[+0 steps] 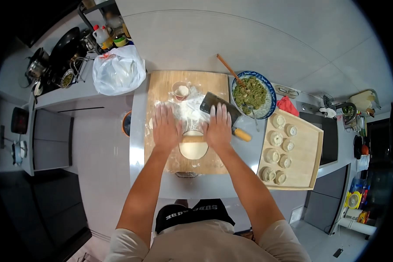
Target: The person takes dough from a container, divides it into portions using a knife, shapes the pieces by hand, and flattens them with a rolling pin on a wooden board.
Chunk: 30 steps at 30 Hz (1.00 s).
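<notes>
A flattened round of dough lies on the floured wooden board, with a wooden rolling pin across its upper part. Flat on the pin's left end rests my left hand, fingers stretched forward. My right hand lies the same way over its right end, fingers extended. The pin's ends are hidden under the palms. Beyond my right fingers is a cleaver with a wooden handle. A small cup of flour stands near the board's far edge, beside scattered flour.
Right of the board are a blue-rimmed bowl of green filling with a wooden stick and spoon, and a wooden tray holding several shaped dough pieces. A red cloth lies behind the tray. At left stands a white plastic bag.
</notes>
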Each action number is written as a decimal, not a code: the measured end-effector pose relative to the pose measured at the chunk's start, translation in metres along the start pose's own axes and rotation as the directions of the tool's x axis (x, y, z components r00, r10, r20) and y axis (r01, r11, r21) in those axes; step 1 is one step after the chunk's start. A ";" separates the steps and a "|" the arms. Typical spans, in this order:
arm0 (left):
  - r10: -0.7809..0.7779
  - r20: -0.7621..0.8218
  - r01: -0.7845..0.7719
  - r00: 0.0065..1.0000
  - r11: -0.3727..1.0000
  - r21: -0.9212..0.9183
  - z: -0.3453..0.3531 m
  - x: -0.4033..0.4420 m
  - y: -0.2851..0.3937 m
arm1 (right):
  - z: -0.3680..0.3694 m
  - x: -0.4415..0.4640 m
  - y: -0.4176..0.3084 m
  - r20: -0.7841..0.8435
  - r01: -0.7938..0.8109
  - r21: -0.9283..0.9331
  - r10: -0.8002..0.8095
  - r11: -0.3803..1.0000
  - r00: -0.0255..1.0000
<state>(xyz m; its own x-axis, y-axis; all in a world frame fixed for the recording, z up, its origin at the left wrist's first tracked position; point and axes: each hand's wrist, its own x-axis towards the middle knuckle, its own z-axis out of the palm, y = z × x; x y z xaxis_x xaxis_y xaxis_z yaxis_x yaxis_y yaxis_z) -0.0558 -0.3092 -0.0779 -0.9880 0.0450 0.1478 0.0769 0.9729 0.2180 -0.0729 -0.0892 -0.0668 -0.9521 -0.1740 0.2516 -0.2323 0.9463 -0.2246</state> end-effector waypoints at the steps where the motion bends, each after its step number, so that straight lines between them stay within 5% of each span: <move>1: 0.003 -0.024 -0.003 1.000 1.000 -0.018 0.002 0.007 -0.001 | 0.002 -0.002 0.001 0.006 -0.001 0.005 0.001 1.000 1.000; 4: 0.019 -0.008 -0.019 1.000 0.999 -0.036 -0.006 -0.029 0.006 | -0.008 -0.023 0.002 0.117 0.099 -0.055 -0.092 0.994 0.989; 8: 0.032 0.093 -0.021 0.995 0.993 -0.119 -0.011 -0.107 0.016 | -0.046 -0.117 -0.003 0.356 0.052 0.128 -0.095 0.990 0.930; 15: 0.001 0.004 -0.001 1.000 0.998 -0.070 0.004 -0.019 0.011 | -0.004 -0.013 0.005 0.099 0.084 0.010 -0.085 0.996 0.991; 19: 0.063 0.103 -0.047 0.993 0.987 -0.153 -0.018 -0.078 0.022 | -0.034 -0.060 0.014 0.268 0.176 -0.035 -0.160 0.984 0.950; 21: 0.074 0.078 -0.054 0.994 0.971 -0.233 -0.023 -0.097 0.024 | -0.027 -0.106 0.025 0.179 0.278 0.186 -0.310 0.942 0.933; 23: 0.079 0.045 -0.062 0.996 0.953 -0.297 -0.026 -0.102 0.018 | -0.027 -0.125 0.033 0.222 0.185 0.182 -0.224 0.966 0.949; 25: -0.096 0.113 0.145 0.989 0.799 -0.584 -0.022 -0.077 0.015 | -0.034 -0.132 0.038 0.241 0.108 0.164 -0.146 0.980 0.960; 29: -0.008 0.110 0.061 0.994 0.873 -0.484 -0.015 -0.036 0.028 | -0.053 -0.139 0.049 0.035 0.252 0.085 -0.255 0.964 0.966; 30: -0.030 0.261 0.145 0.965 0.891 -0.431 -0.016 -0.030 0.028 | -0.054 -0.146 0.050 0.002 0.277 0.066 -0.277 0.959 0.961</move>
<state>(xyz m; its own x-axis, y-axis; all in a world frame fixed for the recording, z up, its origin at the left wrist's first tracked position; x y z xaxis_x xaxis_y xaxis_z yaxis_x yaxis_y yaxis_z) -0.0216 -0.2867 -0.0610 -0.9906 0.0731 -0.1159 -0.0167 0.7753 0.6314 0.0651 -0.0018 -0.0641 -0.8506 -0.4300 0.3026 -0.4993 0.8411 -0.2082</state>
